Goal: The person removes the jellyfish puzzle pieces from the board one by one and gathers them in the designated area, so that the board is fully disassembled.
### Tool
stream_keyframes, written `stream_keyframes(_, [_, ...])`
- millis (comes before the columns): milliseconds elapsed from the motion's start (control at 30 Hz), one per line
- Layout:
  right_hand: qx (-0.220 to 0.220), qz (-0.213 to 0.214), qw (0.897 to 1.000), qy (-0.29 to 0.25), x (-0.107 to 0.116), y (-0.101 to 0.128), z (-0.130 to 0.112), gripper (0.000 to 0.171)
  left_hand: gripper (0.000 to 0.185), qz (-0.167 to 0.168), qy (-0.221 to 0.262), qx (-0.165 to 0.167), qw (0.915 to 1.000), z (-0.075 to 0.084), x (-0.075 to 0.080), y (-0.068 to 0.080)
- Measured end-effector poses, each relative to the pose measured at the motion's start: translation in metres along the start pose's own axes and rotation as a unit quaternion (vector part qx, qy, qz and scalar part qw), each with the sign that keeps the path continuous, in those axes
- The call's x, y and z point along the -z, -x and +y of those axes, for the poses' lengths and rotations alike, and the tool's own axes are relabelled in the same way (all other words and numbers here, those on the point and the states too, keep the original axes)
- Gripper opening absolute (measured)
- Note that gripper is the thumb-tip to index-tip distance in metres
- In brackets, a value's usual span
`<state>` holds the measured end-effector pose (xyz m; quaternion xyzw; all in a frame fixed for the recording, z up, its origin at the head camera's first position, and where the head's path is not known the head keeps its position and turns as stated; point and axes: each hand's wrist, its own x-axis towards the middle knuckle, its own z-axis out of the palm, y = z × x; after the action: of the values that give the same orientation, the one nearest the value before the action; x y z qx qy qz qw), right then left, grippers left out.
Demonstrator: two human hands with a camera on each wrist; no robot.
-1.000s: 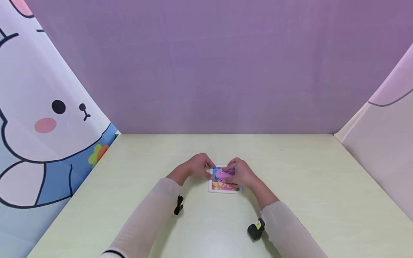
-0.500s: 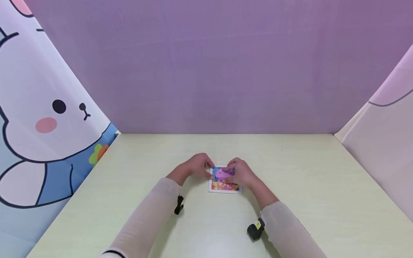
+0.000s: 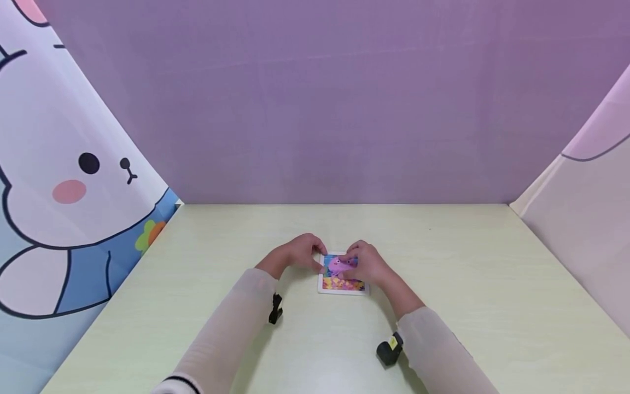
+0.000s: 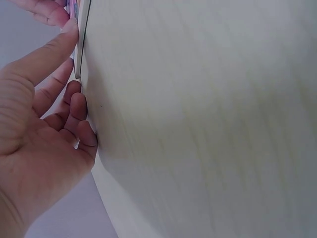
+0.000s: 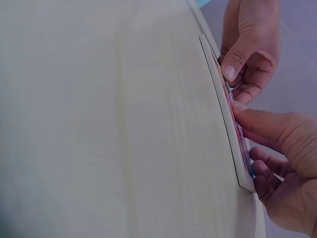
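Purple backdrop, pale green worktop (image 3: 443,273). I count one puzzle board (image 3: 343,284), mid-worktop, lying flat: white frame, bright pink, blue and yellow picture. Two hands on it: left hand (image 3: 298,253) with thumb against its left edge, fingers curled; right hand (image 3: 366,262) pressing fingertips on the picture.
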<state>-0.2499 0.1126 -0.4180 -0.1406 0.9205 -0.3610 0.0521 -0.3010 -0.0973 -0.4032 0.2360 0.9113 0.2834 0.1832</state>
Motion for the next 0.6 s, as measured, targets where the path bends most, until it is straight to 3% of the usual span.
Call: stream_keyframes(600, [0.006, -0.011, 1.0, 0.007, 0.0009, -0.0013, -0.0013, 0.037, 0.034, -0.003, 0.018, 0.022, 0.9996, -0.0008, 0.0, -0.0006])
